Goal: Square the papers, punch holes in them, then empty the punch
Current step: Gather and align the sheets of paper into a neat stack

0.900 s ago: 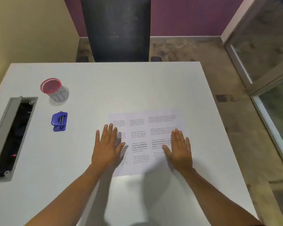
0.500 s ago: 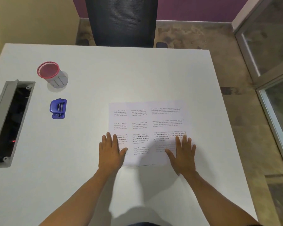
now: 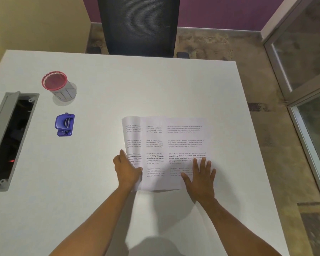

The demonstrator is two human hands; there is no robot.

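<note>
Your left hand point(image 3: 127, 169) is closed on the left edge of the white printed paper sheets point(image 3: 166, 143), thumb on top near the lower left corner w/ the other fingers tucked under, so that side curls up off the white rectangular desk top point(image 3: 155, 85). Your right hand point(image 3: 201, 179) lies flat and open, fingers spread, pressing the lower right part of the sheets down; fingertips reach approx. the third text block, palm sits at the bottom edge. Papers are centre-right of the frame, overlapping side by side w/ edges not lined up; the far edge is flat on the right but lifted at upper left. Bottom edge is just above your wrists. The small blue plastic hole punch point(image 3: 64, 125) sits left of centre, well apart from the papers, lots of bare desk between. Above it, upper left, stands a grey cylindrical cup w/ a red rim point(image 3: 58, 85). At the far left edge there's a grey-framed open cable slot point(image 3: 9, 137) in the desk. The desk's right edge is near the right side of the sheets; room there is tight vs. the left. A black mesh chair back point(image 3: 139, 24) is at top centre beyond the far edge.
</note>
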